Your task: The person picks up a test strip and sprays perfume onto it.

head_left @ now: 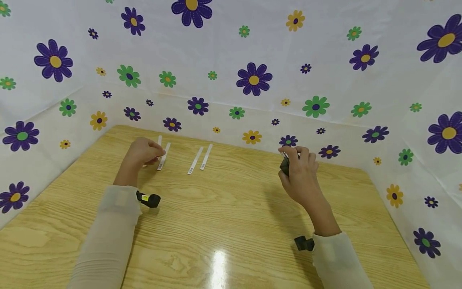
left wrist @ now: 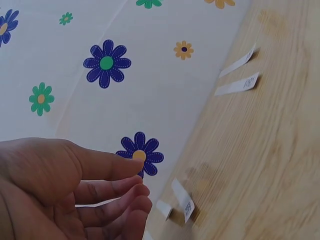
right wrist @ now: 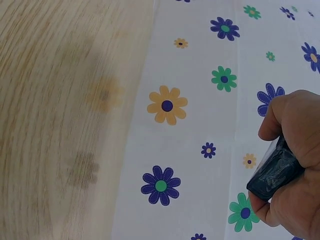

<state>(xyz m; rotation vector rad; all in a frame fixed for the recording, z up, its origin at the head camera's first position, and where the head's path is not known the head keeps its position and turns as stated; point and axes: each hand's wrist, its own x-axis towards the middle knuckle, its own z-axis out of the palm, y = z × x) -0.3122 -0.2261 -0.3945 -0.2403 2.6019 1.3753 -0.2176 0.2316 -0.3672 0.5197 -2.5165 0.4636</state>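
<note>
My left hand (head_left: 142,154) is above the left pair of white paper strips, at the far left of the table. Its fingers bend loosely toward the thumb, and nothing shows between the tips in the left wrist view. One strip (head_left: 164,156) lies beside the fingertips; the other (head_left: 160,140) is partly hidden by the hand. Farther right lie two more strips, one (head_left: 195,160) slightly nearer than its neighbour (head_left: 206,157). Small dark print marks their near ends. Raised over the table's right side, my right hand (head_left: 300,174) grips a dark, blocky object (right wrist: 276,170) with a clear, shiny covering.
The wood-grain table (head_left: 216,212) meets a white flowered cloth (head_left: 223,52) that rises behind it and along both sides. A black wrist camera (head_left: 149,199) sits at the left cuff, and another (head_left: 304,243) at the right cuff.
</note>
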